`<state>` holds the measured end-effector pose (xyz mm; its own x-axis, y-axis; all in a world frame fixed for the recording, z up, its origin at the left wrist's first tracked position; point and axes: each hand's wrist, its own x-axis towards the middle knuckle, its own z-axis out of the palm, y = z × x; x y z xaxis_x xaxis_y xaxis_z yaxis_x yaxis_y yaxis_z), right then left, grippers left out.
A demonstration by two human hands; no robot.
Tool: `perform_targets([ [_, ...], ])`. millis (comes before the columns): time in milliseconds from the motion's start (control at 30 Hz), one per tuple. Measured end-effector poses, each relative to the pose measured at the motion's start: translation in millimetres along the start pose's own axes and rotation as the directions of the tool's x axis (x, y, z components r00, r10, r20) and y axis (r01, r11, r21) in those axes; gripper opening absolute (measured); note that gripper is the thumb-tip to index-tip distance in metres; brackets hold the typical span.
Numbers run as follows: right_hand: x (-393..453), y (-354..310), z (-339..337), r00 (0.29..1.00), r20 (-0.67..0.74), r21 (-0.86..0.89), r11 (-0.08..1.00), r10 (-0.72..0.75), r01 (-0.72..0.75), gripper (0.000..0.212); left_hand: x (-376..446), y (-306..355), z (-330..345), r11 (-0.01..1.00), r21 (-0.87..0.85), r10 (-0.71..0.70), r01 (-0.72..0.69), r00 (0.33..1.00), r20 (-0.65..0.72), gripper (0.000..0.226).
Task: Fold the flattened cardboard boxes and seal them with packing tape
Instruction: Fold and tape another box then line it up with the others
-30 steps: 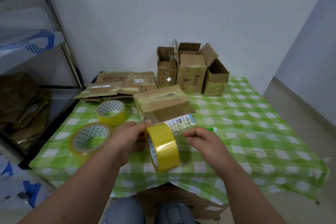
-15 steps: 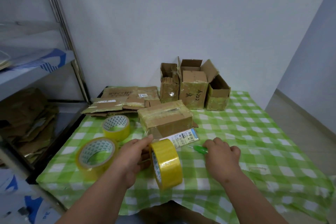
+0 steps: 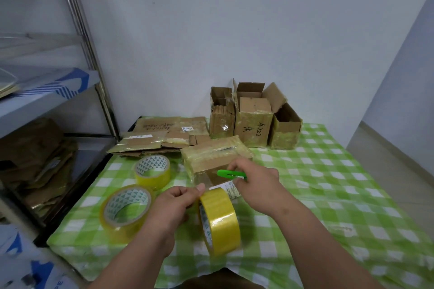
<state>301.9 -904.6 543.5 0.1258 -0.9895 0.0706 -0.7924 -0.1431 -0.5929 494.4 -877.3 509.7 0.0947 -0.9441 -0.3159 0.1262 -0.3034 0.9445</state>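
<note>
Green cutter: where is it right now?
In the head view the green cutter is pinched in the right hand, held just in front of the taped box, above the tape roll that the left hand holds upright.

Two bare forearms, no sleeves visible

Three yellow tape rolls [image 3: 152, 172] sit lower left of centre, three open boxes [image 3: 254, 122] upper centre, one taped box [image 3: 217, 156] mid-frame, one green cutter [image 3: 229, 174].
</note>
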Motion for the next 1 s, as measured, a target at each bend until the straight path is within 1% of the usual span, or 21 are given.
perform_targets([
  [67, 7, -6, 1, 0.999, 0.019, 0.002, 1.000, -0.029, 0.029, 0.027, 2, -1, 0, 0.999, 0.020, 0.026, -0.026, 0.999, -0.021, 0.030],
  [133, 14, -10, 3, 0.999, 0.033, -0.019, 0.999, -0.043, 0.043, 0.026, 5, -3, 0, 0.999, 0.017, 0.045, -0.045, 0.998, -0.032, 0.026],
  [200, 20, -13, 4, 0.998, 0.045, -0.074, 0.996, -0.051, 0.055, 0.027, 6, -4, -1, 0.998, 0.006, 0.059, -0.058, 0.998, -0.033, 0.026],
  [400, 31, -22, 7, 0.985, 0.081, -0.278, 0.946, -0.152, 0.169, 0.024, 8, -7, -1, 0.996, 0.000, 0.086, -0.086, 0.996, -0.038, 0.025],
  [567, 34, -25, 8, 0.980, 0.096, -0.363, 0.911, -0.174, 0.198, 0.025, 8, -9, 0, 0.996, 0.000, 0.089, -0.089, 0.996, -0.014, 0.024],
  [700, 34, -28, 11, 0.977, 0.111, -0.378, 0.901, -0.184, 0.213, 0.024, 9, -10, -2, 0.997, -0.010, 0.076, -0.076, 0.997, 0.025, 0.027],
  [867, 37, -25, 14, 0.973, 0.106, -0.373, 0.899, -0.206, 0.231, 0.023, 14, -13, -3, 0.998, -0.042, 0.042, -0.041, 0.998, 0.043, 0.022],
  [1000, 41, -22, 17, 0.967, 0.138, -0.378, 0.891, -0.213, 0.250, 0.024, 16, -13, -4, 0.998, -0.062, 0.034, -0.029, 0.996, 0.077, 0.023],
])
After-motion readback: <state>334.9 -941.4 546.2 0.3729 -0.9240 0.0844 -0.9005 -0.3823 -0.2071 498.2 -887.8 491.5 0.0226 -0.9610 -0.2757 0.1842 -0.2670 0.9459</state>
